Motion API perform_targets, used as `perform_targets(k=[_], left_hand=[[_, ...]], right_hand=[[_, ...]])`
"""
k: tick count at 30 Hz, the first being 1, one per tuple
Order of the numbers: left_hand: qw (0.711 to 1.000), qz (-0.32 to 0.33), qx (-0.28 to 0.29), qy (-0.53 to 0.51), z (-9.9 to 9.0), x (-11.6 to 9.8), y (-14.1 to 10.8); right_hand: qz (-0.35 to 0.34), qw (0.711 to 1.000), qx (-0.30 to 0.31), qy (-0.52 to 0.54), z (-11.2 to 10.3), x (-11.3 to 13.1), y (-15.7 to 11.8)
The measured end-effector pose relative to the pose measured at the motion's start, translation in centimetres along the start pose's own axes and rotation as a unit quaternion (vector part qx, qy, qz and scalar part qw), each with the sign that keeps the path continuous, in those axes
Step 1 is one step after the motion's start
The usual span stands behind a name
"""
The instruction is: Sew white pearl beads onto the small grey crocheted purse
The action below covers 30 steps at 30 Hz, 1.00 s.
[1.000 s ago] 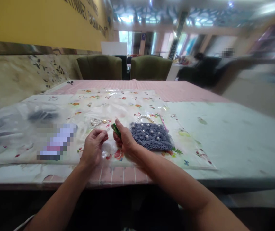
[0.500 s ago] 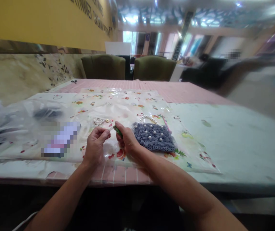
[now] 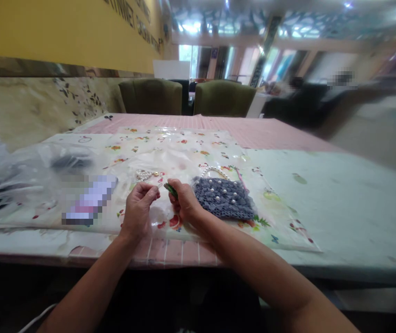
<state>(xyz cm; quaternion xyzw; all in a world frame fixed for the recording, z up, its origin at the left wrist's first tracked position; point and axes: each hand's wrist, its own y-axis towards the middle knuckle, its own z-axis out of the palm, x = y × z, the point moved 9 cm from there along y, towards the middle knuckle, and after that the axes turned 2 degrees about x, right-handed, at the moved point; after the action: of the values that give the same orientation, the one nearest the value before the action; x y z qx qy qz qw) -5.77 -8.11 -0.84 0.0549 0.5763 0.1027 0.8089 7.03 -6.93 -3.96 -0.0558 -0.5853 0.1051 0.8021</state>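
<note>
My left hand (image 3: pixel 139 206) is closed in a pinch over the flowered plastic sheet (image 3: pixel 170 152); a small, pale, clear-looking bit (image 3: pixel 159 186) sticks out past its fingertips, too small to name. Facing it a short gap away, my right hand (image 3: pixel 187 200) is wrapped round a small green tool (image 3: pixel 170 189) with a dark tip turned to the left, most of it hidden by the fingers. Beside the right wrist lies a dark grey-blue knitted bag (image 3: pixel 223 199) dotted with white pearls, its pearl handle (image 3: pixel 215 172) at the top. A coiled pearl strand (image 3: pixel 145 175) with a gold clasp rests beyond the left hand.
On the left lie a blurred-out flat item (image 3: pixel 92 199) and crumpled clear plastic bags (image 3: pixel 27 171) with dark things inside. Small black scissors (image 3: pixel 108 118) sit at the far left of the table. Two green chairs (image 3: pixel 151 97) stand behind it, and a yellow wall (image 3: pixel 62 32) runs along the left.
The whole view has shifted very slightly. Both hands keep nearly the same pose and the same hold; nothing is picked up or let go.
</note>
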Motion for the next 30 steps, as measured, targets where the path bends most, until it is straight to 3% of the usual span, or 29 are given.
perform_targets(k=[25,28,30], left_hand=[[0.999,-0.036,-0.019,-0.033,0.0,0.2,0.0],[0.998,-0.038,-0.031,-0.043,-0.2,0.2,0.0],[0.997,-0.034,-0.038,-0.052,-0.4,0.1,0.0]], right_hand=[[0.001,0.999,0.004,-0.044,0.0,-0.4,0.1],[-0.054,0.993,0.003,-0.109,-0.3,0.2,0.7],[-0.135,0.966,-0.016,-0.222,-0.5,1.6,0.6]])
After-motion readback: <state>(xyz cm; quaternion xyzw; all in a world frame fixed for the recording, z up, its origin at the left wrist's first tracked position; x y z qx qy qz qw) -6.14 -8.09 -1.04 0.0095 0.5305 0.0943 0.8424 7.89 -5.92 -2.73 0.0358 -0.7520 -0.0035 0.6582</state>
